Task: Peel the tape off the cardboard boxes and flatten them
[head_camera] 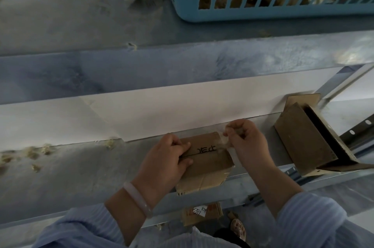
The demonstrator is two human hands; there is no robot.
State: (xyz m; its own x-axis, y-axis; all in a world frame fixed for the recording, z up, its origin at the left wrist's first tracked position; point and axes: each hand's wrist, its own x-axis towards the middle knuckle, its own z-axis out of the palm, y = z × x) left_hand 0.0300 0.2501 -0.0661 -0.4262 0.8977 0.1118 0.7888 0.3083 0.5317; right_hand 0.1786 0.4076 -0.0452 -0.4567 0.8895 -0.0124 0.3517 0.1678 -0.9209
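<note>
Blue plastic lattice basket [263, 12] cut off at top; contents hard to make out. Clear tape strip [224, 142] faint, blurred. Small brown cardboard box w/ black handwriting [210, 163] sits at front edge of grey metal shelf [81, 176], left part hidden under left hand [172, 158], whose curled fingers grip it. Right hand [248, 142], fingers bent, pinches tape at box's right end. Opened brown cardboard box [299, 138] lies further right.

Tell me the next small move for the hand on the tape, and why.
Probably the right hand should draw the clear tape up and back along the seam, toward the left hand. It pinches a lifted end at the right edge of the small cardboard box, the rest seems still stuck, and the left hand grips the box to brace it.
</note>
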